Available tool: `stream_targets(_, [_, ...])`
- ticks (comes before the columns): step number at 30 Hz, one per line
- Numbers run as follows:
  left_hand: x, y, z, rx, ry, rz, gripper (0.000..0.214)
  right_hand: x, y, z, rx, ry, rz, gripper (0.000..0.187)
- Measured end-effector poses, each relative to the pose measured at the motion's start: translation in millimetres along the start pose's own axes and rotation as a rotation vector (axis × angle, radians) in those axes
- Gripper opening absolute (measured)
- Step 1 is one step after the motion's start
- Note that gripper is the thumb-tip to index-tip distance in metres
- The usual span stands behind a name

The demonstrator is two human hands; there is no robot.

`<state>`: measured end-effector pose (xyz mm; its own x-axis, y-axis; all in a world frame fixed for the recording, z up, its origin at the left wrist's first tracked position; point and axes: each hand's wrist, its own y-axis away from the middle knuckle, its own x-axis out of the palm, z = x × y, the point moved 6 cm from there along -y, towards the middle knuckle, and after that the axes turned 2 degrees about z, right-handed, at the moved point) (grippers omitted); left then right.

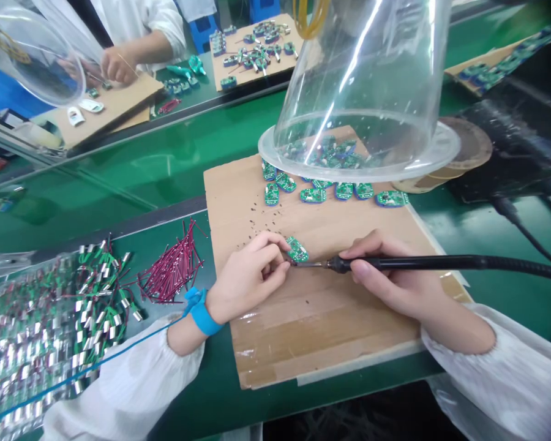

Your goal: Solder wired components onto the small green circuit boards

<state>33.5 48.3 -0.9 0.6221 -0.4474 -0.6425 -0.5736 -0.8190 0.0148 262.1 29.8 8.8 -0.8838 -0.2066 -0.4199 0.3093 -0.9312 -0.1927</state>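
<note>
"What's in the left hand (250, 278)?"

"A small green circuit board (297, 249). The hand is closed on it, pinching it between thumb and fingers just above a cardboard sheet (326, 324)."

"And the right hand (386, 272)?"

"That one grips a black soldering iron (441, 263) like a pen, with the metal tip right at the board's edge."

"Where's the cardboard sitting?"

"On a green desk (165, 229). Dark specks (266, 220) are scattered across the sheet, and a row of more boards (312, 195) lies beyond the hands."

"What's that clear thing?"

"A tilted plastic dome (349, 79), its rim over a heap of boards (326, 153)."

"Anything off to the left?"

"A bundle of red wires (169, 266) beside a big spread of silver-and-green parts (27, 343). A blue strap (202, 312) circles the left wrist. Across the way, a co-worker's hand (118, 64) is over another cardboard sheet (119, 107)."
</note>
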Motion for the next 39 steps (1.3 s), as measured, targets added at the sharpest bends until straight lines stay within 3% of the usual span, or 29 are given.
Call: stream_targets(39, [-3.1, -2.0, -3.8, 0.036, 0.049, 0.019, 0.013, -1.8, 0.1, 7.9, -0.051, 0.115, 0.025, 0.010])
